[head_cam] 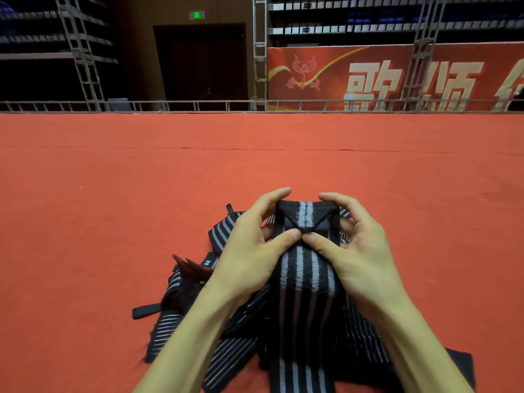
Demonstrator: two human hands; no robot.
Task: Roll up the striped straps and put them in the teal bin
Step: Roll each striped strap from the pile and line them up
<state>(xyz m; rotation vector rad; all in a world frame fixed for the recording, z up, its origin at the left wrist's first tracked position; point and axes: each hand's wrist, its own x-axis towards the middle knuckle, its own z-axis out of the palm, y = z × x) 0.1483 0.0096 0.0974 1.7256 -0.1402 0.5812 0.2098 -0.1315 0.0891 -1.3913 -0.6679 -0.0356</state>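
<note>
A black strap with grey stripes (307, 275) is held up in front of me, its top end folded over into a pointed flap. My left hand (252, 251) grips its left side, thumb pressed at the flap's tip and fingers curled behind the top edge. My right hand (357, 248) grips the right side the same way, the two thumbs meeting at the centre. The strap's tail runs down toward me over a loose pile of striped straps (198, 307) on the red carpet. No teal bin is in view.
The red carpet (113, 180) stretches far ahead and to both sides. A low metal rail (198, 104) bounds its far edge, with truss towers, a dark doorway and a red banner (397, 78) behind.
</note>
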